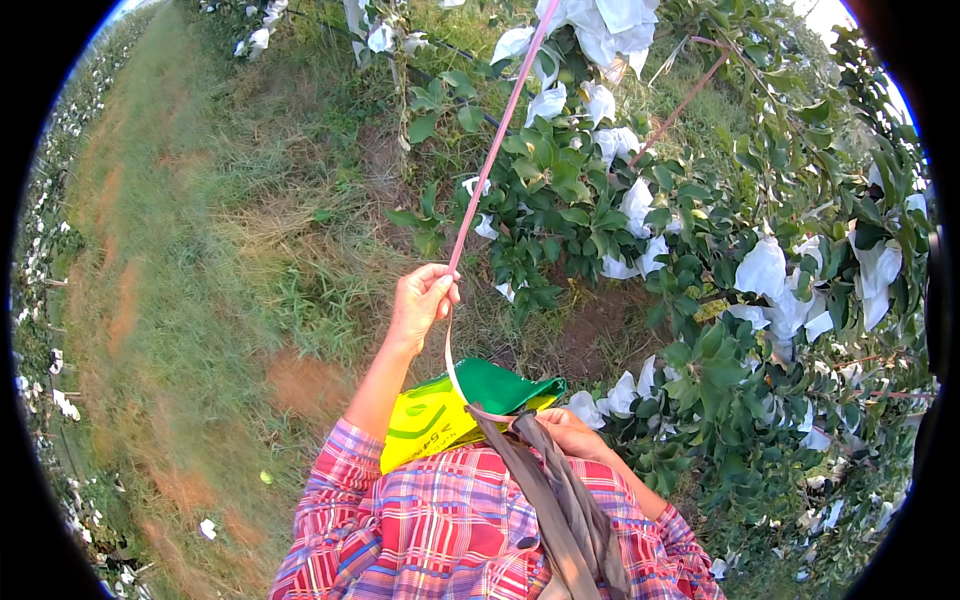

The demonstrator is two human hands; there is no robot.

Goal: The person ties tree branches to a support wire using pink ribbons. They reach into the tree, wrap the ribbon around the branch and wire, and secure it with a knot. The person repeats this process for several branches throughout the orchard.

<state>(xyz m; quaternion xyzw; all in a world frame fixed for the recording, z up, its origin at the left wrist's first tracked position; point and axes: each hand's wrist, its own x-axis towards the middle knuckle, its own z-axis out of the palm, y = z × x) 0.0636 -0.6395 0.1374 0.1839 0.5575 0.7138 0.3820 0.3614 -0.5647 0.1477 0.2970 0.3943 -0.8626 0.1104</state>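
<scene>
left hand (428, 302) pinched closed on pink ribbon (490, 165); right hand (574, 436) (partly hidden): grip unclear

Head-worn fisheye view; looks steeply down from above plaid shirt (440, 520), close range.

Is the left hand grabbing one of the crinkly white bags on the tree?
No, the left hand pinches a long, flat pink ribbon, apart from the white bags.

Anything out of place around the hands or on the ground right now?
One white scrap lies on the grass at lower left, odd because similar white coverings hang among the leaves. The pink strap at the left hand shows no visible damage.
</scene>
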